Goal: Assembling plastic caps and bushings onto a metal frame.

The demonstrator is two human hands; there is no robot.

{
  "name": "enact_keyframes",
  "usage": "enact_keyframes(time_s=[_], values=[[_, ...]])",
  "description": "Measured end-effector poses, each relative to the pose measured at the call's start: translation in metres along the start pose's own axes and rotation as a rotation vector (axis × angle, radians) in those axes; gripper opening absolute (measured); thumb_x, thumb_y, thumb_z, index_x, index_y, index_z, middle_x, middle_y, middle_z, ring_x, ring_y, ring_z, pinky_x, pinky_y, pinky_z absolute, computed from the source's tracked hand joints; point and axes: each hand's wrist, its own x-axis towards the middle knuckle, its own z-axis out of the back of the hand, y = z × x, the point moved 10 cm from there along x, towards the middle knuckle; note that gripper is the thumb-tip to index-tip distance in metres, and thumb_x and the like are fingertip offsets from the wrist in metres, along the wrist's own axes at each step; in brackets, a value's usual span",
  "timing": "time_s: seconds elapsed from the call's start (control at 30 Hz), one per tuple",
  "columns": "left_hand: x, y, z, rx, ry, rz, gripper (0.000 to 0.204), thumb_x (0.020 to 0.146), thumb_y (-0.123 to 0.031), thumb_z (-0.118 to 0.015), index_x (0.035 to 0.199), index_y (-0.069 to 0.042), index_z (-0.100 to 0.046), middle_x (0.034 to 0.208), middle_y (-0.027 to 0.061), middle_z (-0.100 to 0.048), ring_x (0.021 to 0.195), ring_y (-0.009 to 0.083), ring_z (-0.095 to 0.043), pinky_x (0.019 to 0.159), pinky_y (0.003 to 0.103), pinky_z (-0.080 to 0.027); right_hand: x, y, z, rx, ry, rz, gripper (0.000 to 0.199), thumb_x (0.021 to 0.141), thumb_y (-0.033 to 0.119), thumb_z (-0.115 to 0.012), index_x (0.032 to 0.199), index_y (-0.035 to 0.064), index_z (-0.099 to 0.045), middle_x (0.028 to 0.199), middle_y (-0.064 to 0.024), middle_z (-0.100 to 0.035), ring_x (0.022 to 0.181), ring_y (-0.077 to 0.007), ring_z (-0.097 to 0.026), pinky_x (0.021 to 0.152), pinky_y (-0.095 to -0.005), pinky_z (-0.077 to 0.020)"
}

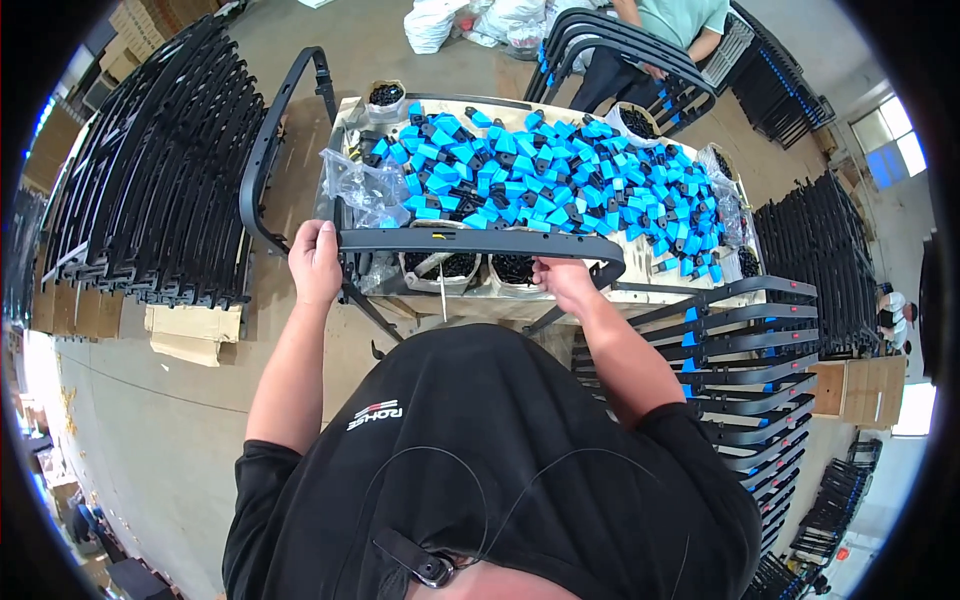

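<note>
A black metal tube frame (490, 241) with a rounded right end lies across the near side of the worktable. My left hand (316, 265) is closed around its left end. Another bent black tube (252, 185) rises beyond that hand; whether the two are joined I cannot tell. Just under the bar near its right end, my right hand (568, 285) has its fingers curled together over a tub of small black parts (514, 268); what they hold is hidden. Beside it sits a second tub of black parts (450, 264). A heap of blue-and-black plastic pieces (540, 175) covers the tabletop.
Stacked black frames (160, 170) stand at left, and more frames (750, 370) are layered close at my right. Clear plastic bags (368, 190) lie on the table's left side. Across the table, a person in a light green shirt (675, 20) handles black frames (600, 40).
</note>
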Motion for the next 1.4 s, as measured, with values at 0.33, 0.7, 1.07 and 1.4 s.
enact_keyframes(time_s=[0.33,0.7,1.07,1.4], values=[[-0.109,-0.028,-0.055,0.261,0.291,-0.187,0.016,0.088,-0.014,-0.066,0.098,-0.001,-0.062,0.087,0.0124,-0.061,0.077,0.0254,-0.059,0.073,0.037,-0.049,-0.045,-0.028,-0.016,0.289,0.175,0.006,0.027,0.104,0.030,-0.055,0.088,0.0089,-0.054,0.073,-0.0021,-0.052,0.059,-0.0137,-0.047,0.054,-0.0297,-0.0379],[-0.069,0.079,-0.276,0.868,0.969,-0.113,0.040,0.096,-0.014,-0.051,0.135,-0.007,-0.058,0.134,0.0251,-0.059,0.122,0.0408,-0.058,0.104,0.047,-0.046,-0.099,-0.054,0.012,0.265,0.151,-0.031,0.022,0.105,0.023,-0.055,0.120,0.0074,-0.060,0.095,-0.0026,-0.063,0.076,-0.0127,-0.060,0.067,-0.0287,-0.0473],[-0.057,0.104,-0.299,0.995,0.970,-0.206,0.021,0.092,-0.020,-0.059,0.105,-0.006,-0.067,0.119,0.0247,-0.062,0.113,0.0428,-0.059,0.097,0.050,-0.047,-0.133,-0.101,0.080,0.357,-0.068,-0.080,0.023,0.102,0.024,-0.059,0.114,0.0055,-0.066,0.095,-0.0037,-0.063,0.078,-0.0142,-0.059,0.069,-0.0273,-0.0493],[-0.063,0.030,-0.287,0.910,0.778,-0.196,0.028,0.097,-0.029,-0.054,0.107,-0.007,-0.068,0.116,0.0227,-0.065,0.109,0.0439,-0.061,0.094,0.049,-0.050,-0.119,-0.101,0.075,0.359,-0.060,-0.105,0.020,0.100,0.024,-0.060,0.108,0.0064,-0.065,0.089,-0.0034,-0.063,0.076,-0.0150,-0.059,0.067,-0.0290,-0.0481]])
